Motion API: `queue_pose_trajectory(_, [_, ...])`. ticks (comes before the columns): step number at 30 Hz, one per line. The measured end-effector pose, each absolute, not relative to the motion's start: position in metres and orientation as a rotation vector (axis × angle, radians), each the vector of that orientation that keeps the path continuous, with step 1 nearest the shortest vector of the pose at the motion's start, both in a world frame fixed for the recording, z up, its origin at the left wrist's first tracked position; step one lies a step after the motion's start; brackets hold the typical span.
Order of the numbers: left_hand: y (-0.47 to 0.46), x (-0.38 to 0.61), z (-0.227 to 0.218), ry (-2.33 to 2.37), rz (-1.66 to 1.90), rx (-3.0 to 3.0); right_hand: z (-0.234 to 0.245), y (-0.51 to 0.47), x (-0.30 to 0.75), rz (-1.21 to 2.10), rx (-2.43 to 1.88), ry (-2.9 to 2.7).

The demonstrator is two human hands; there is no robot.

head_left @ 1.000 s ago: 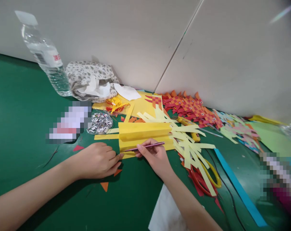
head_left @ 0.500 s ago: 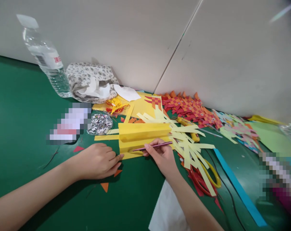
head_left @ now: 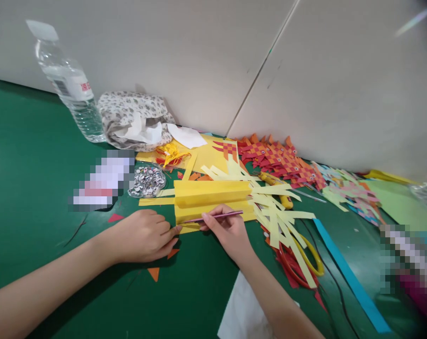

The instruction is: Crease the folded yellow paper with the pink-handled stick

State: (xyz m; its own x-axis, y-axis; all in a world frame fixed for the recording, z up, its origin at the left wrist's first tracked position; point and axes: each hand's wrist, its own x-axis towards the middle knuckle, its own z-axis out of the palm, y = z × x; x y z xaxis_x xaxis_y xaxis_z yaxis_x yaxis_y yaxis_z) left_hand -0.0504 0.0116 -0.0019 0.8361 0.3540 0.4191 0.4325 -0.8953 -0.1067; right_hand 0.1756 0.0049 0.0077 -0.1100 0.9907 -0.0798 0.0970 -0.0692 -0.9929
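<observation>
The creased yellow paper (head_left: 213, 201) lies on the green worktop (head_left: 164, 310). The left hand (head_left: 146, 238) presses one finger at the paper's near-left corner, probably so it does not slide (other fingers curl under; whether they grip something, I cannot tell). The right hand (head_left: 229, 233) pinches a slim purple tool (head_left: 227, 214) over it, perhaps for steady control.

A bright yellow sheet of paper (head_left: 213, 200) lay just below the centre of the frame, its long sides running from left to right. Lengthwise creases divided it into bands, and it did not lie quite flat, the middle band being shaded. Over its lower band slanted a slim, purplish pen-like tool (head_left: 231, 214), its shiny shaft rising slightly rightward, its thin tip near the sheet's lower left corner.
</observation>
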Motion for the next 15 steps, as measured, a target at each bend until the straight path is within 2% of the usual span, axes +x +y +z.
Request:
queue_pose_trajectory(10, [0.012,-0.052,-0.003,-0.636,-0.554,-2.818,0.015,0.023,0.238,0.887,-1.368,-1.197])
queue_pose_trajectory(15, [0.011,-0.054,0.0,-0.677,-0.582,-2.805,0.012,0.028,0.253,0.818,-1.367,-1.127])
